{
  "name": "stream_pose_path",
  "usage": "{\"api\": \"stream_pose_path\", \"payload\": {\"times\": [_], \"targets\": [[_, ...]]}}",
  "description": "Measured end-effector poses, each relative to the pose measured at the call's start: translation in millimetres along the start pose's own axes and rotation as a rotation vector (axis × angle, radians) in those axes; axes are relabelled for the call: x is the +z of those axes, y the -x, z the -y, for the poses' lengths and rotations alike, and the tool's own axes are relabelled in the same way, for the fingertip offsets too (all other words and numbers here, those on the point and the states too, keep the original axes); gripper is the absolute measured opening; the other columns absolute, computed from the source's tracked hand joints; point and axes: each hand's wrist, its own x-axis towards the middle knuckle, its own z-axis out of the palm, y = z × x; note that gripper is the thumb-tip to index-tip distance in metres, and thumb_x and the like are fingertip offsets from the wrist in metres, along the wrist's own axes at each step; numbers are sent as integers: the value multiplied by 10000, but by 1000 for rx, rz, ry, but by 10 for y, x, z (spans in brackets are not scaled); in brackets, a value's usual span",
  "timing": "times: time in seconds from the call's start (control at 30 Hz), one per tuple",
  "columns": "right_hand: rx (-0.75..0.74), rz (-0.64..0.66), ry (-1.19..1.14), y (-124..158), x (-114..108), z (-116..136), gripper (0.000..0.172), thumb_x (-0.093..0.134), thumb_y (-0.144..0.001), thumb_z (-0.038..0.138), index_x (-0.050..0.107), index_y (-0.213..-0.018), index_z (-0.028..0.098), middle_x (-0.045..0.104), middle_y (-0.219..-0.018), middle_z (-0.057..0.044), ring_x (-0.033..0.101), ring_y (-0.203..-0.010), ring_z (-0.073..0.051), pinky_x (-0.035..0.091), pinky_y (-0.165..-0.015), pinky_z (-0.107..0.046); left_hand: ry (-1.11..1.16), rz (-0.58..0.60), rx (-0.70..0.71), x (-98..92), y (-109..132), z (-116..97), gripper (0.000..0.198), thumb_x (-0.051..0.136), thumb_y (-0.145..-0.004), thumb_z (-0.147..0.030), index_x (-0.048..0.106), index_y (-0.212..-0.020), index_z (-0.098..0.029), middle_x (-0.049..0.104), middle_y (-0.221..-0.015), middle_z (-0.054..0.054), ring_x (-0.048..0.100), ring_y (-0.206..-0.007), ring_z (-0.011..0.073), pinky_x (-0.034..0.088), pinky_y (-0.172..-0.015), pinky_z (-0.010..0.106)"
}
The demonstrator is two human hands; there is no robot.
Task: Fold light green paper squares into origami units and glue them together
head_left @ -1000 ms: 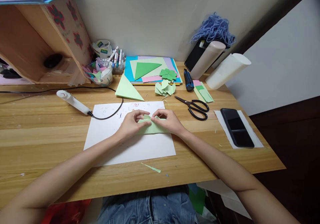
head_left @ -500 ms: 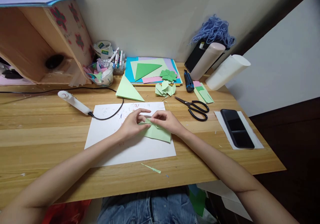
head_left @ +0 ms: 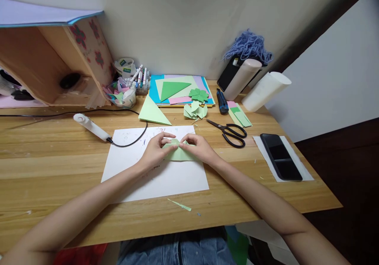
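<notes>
Head view: at frame centre, we are seeing left hand [head_left: 154,149] and right hand [head_left: 201,149] pinching one paper [head_left: 181,156], partly folded, seemingly unfinished; upper centre, we are counting one clover [head_left: 198,95], seemingly complete.

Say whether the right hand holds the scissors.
No, the right hand pinches the pale green paper; the scissors lie on the tabletop.

Fingers [head_left: 189,148] probably hide some green paper [head_left: 179,155] folds.
</notes>
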Motion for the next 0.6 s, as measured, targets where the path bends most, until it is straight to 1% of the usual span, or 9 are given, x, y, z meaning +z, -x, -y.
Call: {"api": "stream_pose_path", "payload": {"times": [0.1,0.17,0.23,0.3,0.37,0.43,0.53,0.6], "targets": [[5,-40,-24,-10,1,-11,233,603,-700,384,600,-739,155,599,-757,-22,521,-725,-137,397,-675,-255,37,39,-55,1,-6,6,394,630,-653,-384,583,-960,-141,638,-744,27,572,-668,151,405,-573,233],[32,-50,-45,-12,-9,-1,251,617,-681,399,604,-732,153,593,-733,-18,515,-694,-131,393,-635,-243,69,56,-67,-16,-24,5,355,598,-683,-434,613,-878,-137,643,-745,36,568,-667,150,398,-576,234],[63,-48,-64,-9,-25,16,264,633,-660,406,612,-730,152,589,-717,-14,508,-662,-124,382,-596,-231,102,45,-92,-49,-49,-2,362,547,-718,-487,634,-777,-141,633,-699,30,548,-624,137,378,-552,234],[88,-41,-78,-4,-39,33,270,645,-645,406,621,-731,152,586,-702,-11,499,-634,-118,368,-567,-225,128,48,-136,-91,-72,-19,388,526,-725,-519,638,-686,-150,578,-569,5,495,-521,116,340,-495,236],[98,-39,-82,-2,-47,43,271,654,-636,402,629,-730,149,580,-683,-7,486,-612,-112,355,-549,-222,127,98,-180,-129,-85,-51,380,562,-700,-519,627,-600,-158,457,-431,-29,392,-410,89,282,-437,239],[101,-39,-73,-3,-48,45,272,658,-632,401,632,-722,146,573,-670,-5,474,-599,-107,346,-540,-222,99,149,-206,-155,-87,-90,349,614,-667,-495,626,-562,-162,344,-367,-55,279,-352,64,222,-402,242],[98,-34,-49,-8,-46,39,275,654,-635,405,636,-715,143,572,-661,-8,469,-596,-108,347,-539,-228,99,182,-247,-181,-82,-132,319,649,-640,-479,645,-584,-166,303,-347,-66,197,-326,46,174,-378,244],[88,-30,-40,-8,-44,30,277,650,-639,408,638,-716,142,578,-664,-13,476,-603,-112,356,-547,-233,124,199,-266,-197,-84,-138,351,640,-643,-496,622,-538,-162,336,-350,-55,206,-316,39,168,-364,240]]}}
